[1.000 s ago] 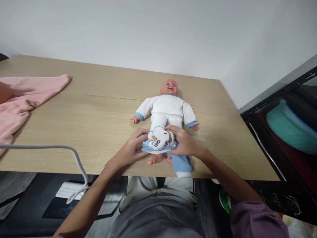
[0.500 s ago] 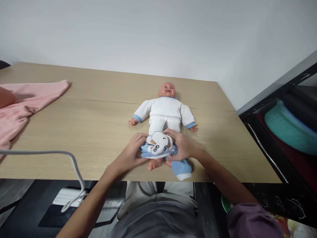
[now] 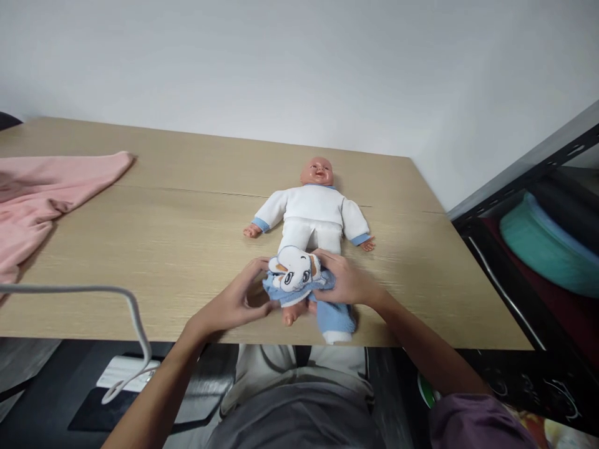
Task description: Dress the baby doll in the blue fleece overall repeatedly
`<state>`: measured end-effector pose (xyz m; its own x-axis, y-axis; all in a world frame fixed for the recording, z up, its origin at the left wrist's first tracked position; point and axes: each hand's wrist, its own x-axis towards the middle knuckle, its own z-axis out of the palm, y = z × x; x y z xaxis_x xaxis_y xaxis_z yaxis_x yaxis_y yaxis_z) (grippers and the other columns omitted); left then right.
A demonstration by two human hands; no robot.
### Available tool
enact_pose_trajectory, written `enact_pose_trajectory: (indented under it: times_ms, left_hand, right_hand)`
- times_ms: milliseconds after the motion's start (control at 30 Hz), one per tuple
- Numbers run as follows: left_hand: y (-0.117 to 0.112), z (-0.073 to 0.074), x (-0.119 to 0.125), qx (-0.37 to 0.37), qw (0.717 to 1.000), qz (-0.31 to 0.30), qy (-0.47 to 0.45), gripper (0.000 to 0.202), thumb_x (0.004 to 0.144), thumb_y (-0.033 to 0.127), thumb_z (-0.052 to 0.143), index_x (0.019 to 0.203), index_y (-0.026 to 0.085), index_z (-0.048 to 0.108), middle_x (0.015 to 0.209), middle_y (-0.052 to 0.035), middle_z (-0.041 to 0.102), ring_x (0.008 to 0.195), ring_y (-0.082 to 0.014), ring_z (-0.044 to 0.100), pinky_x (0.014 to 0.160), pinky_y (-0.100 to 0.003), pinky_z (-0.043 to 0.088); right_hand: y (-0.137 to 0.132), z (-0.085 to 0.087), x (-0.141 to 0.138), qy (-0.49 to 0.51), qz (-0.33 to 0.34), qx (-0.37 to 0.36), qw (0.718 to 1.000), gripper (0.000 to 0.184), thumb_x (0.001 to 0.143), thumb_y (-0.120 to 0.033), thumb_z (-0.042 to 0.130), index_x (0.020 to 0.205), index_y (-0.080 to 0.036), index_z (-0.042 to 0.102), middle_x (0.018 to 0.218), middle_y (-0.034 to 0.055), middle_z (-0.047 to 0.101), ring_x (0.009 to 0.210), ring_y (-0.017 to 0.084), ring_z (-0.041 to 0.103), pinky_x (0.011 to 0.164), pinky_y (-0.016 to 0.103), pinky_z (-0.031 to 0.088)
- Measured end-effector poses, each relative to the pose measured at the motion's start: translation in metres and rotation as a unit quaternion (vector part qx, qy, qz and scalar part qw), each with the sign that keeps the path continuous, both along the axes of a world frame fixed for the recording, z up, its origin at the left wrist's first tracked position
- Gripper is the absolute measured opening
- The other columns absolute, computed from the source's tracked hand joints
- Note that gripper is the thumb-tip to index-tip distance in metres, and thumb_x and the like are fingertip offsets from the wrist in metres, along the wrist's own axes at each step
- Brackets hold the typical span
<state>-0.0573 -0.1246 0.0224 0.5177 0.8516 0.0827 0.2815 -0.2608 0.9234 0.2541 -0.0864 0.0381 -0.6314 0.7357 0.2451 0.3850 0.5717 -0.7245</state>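
A baby doll (image 3: 313, 202) in a white top with blue cuffs and white bottoms lies on its back, head toward the wall, bare feet toward me. Over its lower legs is a bunched blue pair of pants (image 3: 337, 318) with a white animal face on it, one white-cuffed leg hanging toward the table edge. My right hand (image 3: 350, 282) is closed on the right side of this cloth. At the left side, my left hand (image 3: 238, 296) has its thumb and fingers spread, fingertips at the cloth's edge. The doll's shins are hidden beneath the pants.
The wooden table (image 3: 187, 237) reaches back to a pale wall. Pink cloth (image 3: 60, 193) lies at the far left. A white cable (image 3: 126, 296) arches over the left front. Beside the table on the right, a black rack (image 3: 496, 274) holds a teal basin (image 3: 543, 243).
My left hand has loosened and drawn slightly left, its fingers now apart. The animal-face cloth has tilted and shifted a little left, with its hanging leg, while my right hand keeps hold.
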Motion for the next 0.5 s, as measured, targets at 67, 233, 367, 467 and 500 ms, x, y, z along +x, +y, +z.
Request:
enact_pose_trajectory:
  times_ms: [67,233,367,467,500]
  left_hand:
    - [0.0,0.0,0.0,0.005,0.999,0.048,-0.004,0.045,0.103,0.043,0.076,0.142,0.024,0.062,0.15,-0.0137,0.068,0.14,-0.0345,0.064,0.122,-0.049,0.054]
    - [0.004,0.009,0.013,-0.053,0.984,0.149,-0.085,0.029,0.109,0.049,0.068,0.124,0.024,0.062,0.119,-0.0086,0.075,0.109,-0.0259,0.071,0.099,-0.04,0.062]
    - [0.019,0.014,0.017,-0.046,0.99,0.11,-0.072,0.037,0.107,0.056,0.069,0.126,0.024,0.068,0.13,-0.0104,0.075,0.123,-0.0301,0.068,0.111,-0.045,0.057]
    - [0.033,0.013,0.013,-0.015,0.994,0.089,-0.065,0.046,0.103,0.063,0.072,0.12,0.021,0.071,0.128,-0.0121,0.076,0.122,-0.0322,0.068,0.113,-0.047,0.056]
    - [0.038,0.013,0.011,-0.019,0.993,0.087,-0.073,0.047,0.101,0.063,0.074,0.12,0.02,0.071,0.127,-0.012,0.076,0.121,-0.0319,0.068,0.11,-0.046,0.057]
  right_hand:
    - [0.0,-0.002,-0.001,-0.002,-0.033,-0.033,0.999,0.044,0.085,-0.028,0.086,0.124,-0.026,0.067,0.119,0.006,0.078,0.109,0.03,0.075,0.103,0.046,0.061]
    - [0.001,0.002,-0.004,0.034,-0.064,-0.071,0.995,0.057,0.092,-0.051,0.086,0.138,-0.024,0.066,0.133,0.0082,0.078,0.117,0.032,0.075,0.108,0.046,0.058]
    - [0.006,0.016,0.01,-0.016,-0.035,-0.079,0.996,0.076,0.086,-0.064,0.091,0.145,-0.025,0.063,0.135,0.0083,0.074,0.121,0.033,0.072,0.108,0.045,0.058]
    - [0.013,0.022,0.027,0.008,-0.006,-0.121,0.993,0.063,0.088,-0.063,0.09,0.131,-0.024,0.066,0.12,0.0048,0.07,0.109,0.025,0.068,0.1,0.038,0.058]
    - [0.016,0.023,0.032,0.023,0.008,-0.148,0.989,0.055,0.091,-0.061,0.087,0.125,-0.024,0.066,0.113,0.0028,0.068,0.103,0.022,0.067,0.096,0.035,0.058]
